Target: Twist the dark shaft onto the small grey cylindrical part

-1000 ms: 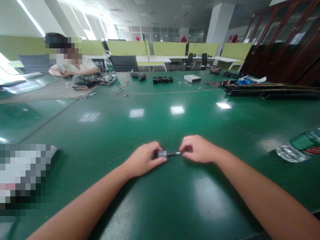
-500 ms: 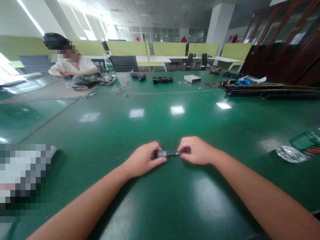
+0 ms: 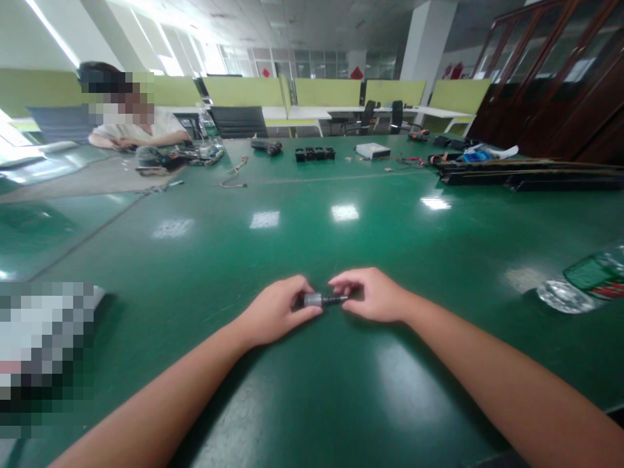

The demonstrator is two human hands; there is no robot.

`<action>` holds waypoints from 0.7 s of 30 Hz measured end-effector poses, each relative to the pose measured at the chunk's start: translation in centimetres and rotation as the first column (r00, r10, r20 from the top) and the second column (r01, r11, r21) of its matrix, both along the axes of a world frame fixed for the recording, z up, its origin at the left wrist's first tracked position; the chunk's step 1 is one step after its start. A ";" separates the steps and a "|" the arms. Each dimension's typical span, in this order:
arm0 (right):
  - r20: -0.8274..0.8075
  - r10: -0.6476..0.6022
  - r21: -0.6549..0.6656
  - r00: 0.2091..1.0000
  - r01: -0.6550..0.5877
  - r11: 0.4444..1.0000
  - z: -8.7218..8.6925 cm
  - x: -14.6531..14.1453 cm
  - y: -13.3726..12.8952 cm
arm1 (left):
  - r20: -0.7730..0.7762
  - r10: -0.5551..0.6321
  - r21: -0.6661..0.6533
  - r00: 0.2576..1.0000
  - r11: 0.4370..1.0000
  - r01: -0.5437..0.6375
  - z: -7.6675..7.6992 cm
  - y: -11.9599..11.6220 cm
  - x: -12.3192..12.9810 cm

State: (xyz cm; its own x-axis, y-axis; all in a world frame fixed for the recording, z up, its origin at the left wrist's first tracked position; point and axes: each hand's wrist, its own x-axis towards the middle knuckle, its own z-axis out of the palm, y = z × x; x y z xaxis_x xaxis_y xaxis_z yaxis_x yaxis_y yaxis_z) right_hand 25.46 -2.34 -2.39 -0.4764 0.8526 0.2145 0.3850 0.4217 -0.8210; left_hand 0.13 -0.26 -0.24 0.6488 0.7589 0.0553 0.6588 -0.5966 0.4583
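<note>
One end covered

On my feed, the left hand [image 3: 277, 313] pinches a dark tool [image 3: 333, 299] over the desk [image 3: 312, 383], its left end hidden. The right hand [image 3: 374, 296] keeps its fingers parted around the tip; contact I can't make out.

Two sets of fingers are showing, the left fingers [image 3: 308, 314] and the right fingers [image 3: 355, 275], with one grey-and-black tool [image 3: 314, 299] lying between them. One green-labelled bottle [image 3: 592, 276] is sitting right of the fingers; a second bottle [image 3: 208, 122] is standing far beyond the left ones. One white box [image 3: 373, 151], one black segmented block [image 3: 315, 154], one seated person [image 3: 136, 133] and four chair backs [image 3: 238, 121] are showing beyond the fingers.
</note>
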 end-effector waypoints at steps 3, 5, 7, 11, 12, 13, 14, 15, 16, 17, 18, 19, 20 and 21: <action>0.037 0.000 0.070 0.999 -0.003 0.998 0.0 -0.1 0.0 | 0.001 0.000 -0.009 1.000 1.000 0.000 0.0 0.0 0.0; 0.057 -0.003 0.092 0.998 -0.002 0.996 0.0 -0.2 0.0 | 0.005 -0.002 -0.013 1.000 1.000 0.002 0.0 0.0 0.1; 0.080 -0.011 0.103 0.997 0.003 0.995 0.0 -0.3 0.0 | 0.009 -0.003 -0.011 1.000 1.000 0.003 0.0 0.0 0.1; 0.147 -0.017 0.162 0.989 -0.007 0.987 0.1 -0.8 0.0 | 0.007 0.000 -0.002 1.000 1.000 0.000 -0.1 0.0 0.1; 0.162 -0.020 0.186 0.987 -0.011 0.982 0.2 -0.9 0.0 | 0.007 -0.002 -0.001 1.000 1.000 0.002 -0.1 0.0 0.1; 0.176 -0.024 0.211 0.984 -0.014 0.977 0.2 -1.1 -0.1 | 0.007 -0.004 -0.002 1.000 1.000 0.004 -0.1 0.0 0.1; 0.187 -0.027 0.235 0.982 -0.018 0.972 0.2 -1.3 -0.1 | 0.006 -0.007 -0.003 1.000 1.000 0.007 -0.1 0.0 0.2; 0.198 -0.029 0.256 0.980 -0.023 0.966 0.2 -1.5 -0.1 | 0.005 -0.008 -0.004 1.000 1.000 0.008 -0.1 0.0 0.2; 0.208 -0.030 0.275 0.978 -0.029 0.961 0.2 -1.6 -0.1 | 0.003 -0.006 -0.003 1.000 1.000 0.006 -0.1 0.0 0.2; 0.218 -0.031 0.289 0.975 -0.034 0.957 0.2 -1.8 -0.1 | 0.000 -0.004 0.000 1.000 1.000 0.004 -0.1 0.0 0.3; 0.228 -0.033 0.299 0.973 -0.038 0.953 0.2 -1.9 -0.1 | -0.003 -0.001 0.005 1.000 1.000 0.001 0.0 0.0 0.3; 0.235 -0.035 0.305 0.971 -0.040 0.952 0.1 -2.0 0.0 | -0.005 0.001 0.009 1.000 1.000 -0.001 0.0 0.0 0.3; 0.241 -0.036 0.309 0.970 -0.042 0.950 0.1 -2.0 0.0 | -0.007 0.003 0.013 1.000 1.000 -0.003 0.0 0.0 0.4; 0.245 -0.037 0.311 0.969 -0.043 0.949 0.1 -2.1 0.0 | -0.008 0.004 0.015 1.000 1.000 -0.004 0.0 0.0 0.4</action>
